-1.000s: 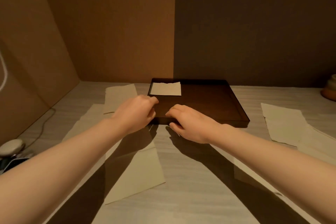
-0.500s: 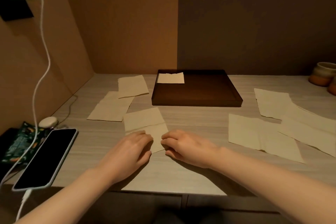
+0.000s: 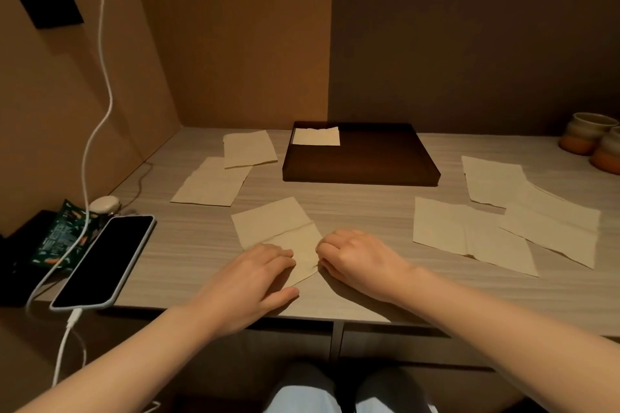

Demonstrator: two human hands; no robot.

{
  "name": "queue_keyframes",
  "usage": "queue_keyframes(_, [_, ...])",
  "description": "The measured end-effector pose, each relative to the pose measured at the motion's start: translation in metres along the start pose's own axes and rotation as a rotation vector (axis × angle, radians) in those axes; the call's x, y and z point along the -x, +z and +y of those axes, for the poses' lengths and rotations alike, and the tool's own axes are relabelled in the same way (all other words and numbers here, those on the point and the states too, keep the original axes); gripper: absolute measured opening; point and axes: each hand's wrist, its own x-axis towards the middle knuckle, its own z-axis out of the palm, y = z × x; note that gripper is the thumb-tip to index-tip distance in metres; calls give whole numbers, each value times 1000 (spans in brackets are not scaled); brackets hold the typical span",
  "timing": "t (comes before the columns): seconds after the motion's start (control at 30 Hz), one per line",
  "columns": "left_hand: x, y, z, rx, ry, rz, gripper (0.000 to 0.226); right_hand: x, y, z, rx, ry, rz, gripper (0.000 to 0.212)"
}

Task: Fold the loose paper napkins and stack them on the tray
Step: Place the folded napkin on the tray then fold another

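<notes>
Head view: the nearest loose napkin (image 3: 280,235) lies on the counter (image 3: 352,208) directly under both hands, its long axis running away and to the left; the left hand (image 3: 258,273) rests flat and spread on its near corner, while the right hand (image 3: 352,255), fingers curled, appears to pinch its right edge. The tray (image 3: 369,164) sits well beyond, holding one folded napkin (image 3: 316,136) in its far left corner; other napkins lie unfolded either side.

One folded napkin (image 3: 316,136) in dark tray's (image 3: 362,178) far-left corner; loose napkins (image 3: 469,231) around.
</notes>
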Motion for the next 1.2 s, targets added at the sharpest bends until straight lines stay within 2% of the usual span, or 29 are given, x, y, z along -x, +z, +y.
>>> queue_keyframes(0.13, [5, 3, 12, 33, 56, -49, 67, 18, -9, -10, -90, 27, -7, 19])
queue_keyframes(0.23, [9, 6, 22, 62, 121, -101, 74, 38, -12, -22, -143, 21, -58, 35])
queue_keyframes(0.37, [15, 9, 25, -1, 216, -47, 74, 61, -14, -28, 10, 8, -73, 53])
queue_keyframes(0.47, [19, 10, 28, -78, 310, 11, 65, 69, -13, -29, 15, -37, -55, 39])
queue_keyframes(0.57, [19, 11, 28, -63, 251, 3, 82, 74, -15, -33, -10, -52, 4, 28])
queue_keyframes(0.63, [16, 10, 24, -47, 238, 15, 79, 75, -21, -33, -77, -28, 26, 21])
queue_keyframes(0.73, [15, 6, 20, 35, 197, 12, 53, 74, -33, -29, -283, 76, 41, 22])
queue_keyframes(0.8, [16, 3, 17, 160, 127, 6, 40, 73, -45, -26, -445, 237, 49, 29])
queue_keyframes(0.93, [13, -9, 20, 501, -88, 50, 14, 69, -63, -17, -703, 521, 156, 15])
queue_keyframes(1.07, [0, -22, 37, 827, -278, 113, 11, 57, -79, 2, -939, 721, 297, 20])
queue_keyframes(1.13, [-7, -24, 43, 937, -344, 94, 12, 51, -85, 17, -925, 807, 367, 24])
queue_keyframes(1.2, [-13, -24, 46, 934, -366, 77, 14, 45, -84, 31, -879, 883, 336, 27])
